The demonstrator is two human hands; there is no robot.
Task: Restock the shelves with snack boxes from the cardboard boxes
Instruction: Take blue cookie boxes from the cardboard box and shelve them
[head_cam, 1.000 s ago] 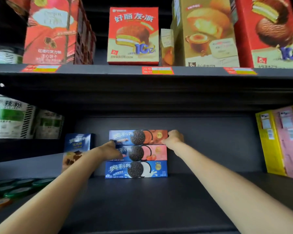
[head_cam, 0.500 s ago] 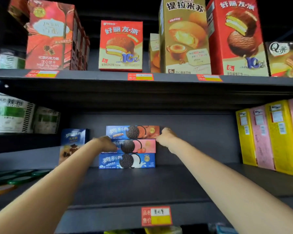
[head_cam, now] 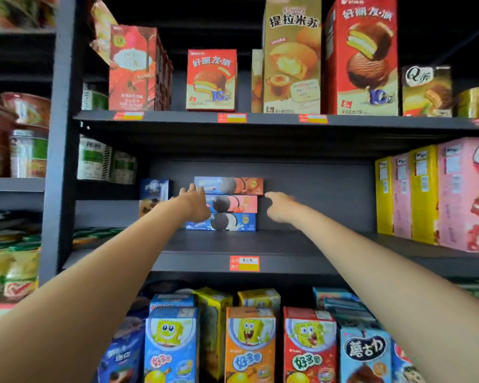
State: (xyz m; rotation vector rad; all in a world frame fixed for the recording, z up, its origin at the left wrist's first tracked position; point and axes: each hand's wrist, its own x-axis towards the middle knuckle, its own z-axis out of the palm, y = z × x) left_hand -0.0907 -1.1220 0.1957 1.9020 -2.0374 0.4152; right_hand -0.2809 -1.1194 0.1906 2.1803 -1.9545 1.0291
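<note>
Stacked cookie boxes: top box [head_cam: 228, 185] blue and orange-brown, middle box [head_cam: 234, 203] blue and pink, bottom box [head_cam: 221, 221] blue with white (each printed with a dark round cookie). Dark grey shelf [head_cam: 194, 259]. Red-and-yellow price tag [head_cam: 244, 263]. Alternating yellow and pink boxes [head_cam: 404, 194] right.

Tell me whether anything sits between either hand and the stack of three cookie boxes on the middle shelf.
Nothing visible does. The left hand is right at the left end of the stack of cookie boxes, overlapping it in view. The right hand is just off the right end, with only bare shelf around it.
</note>
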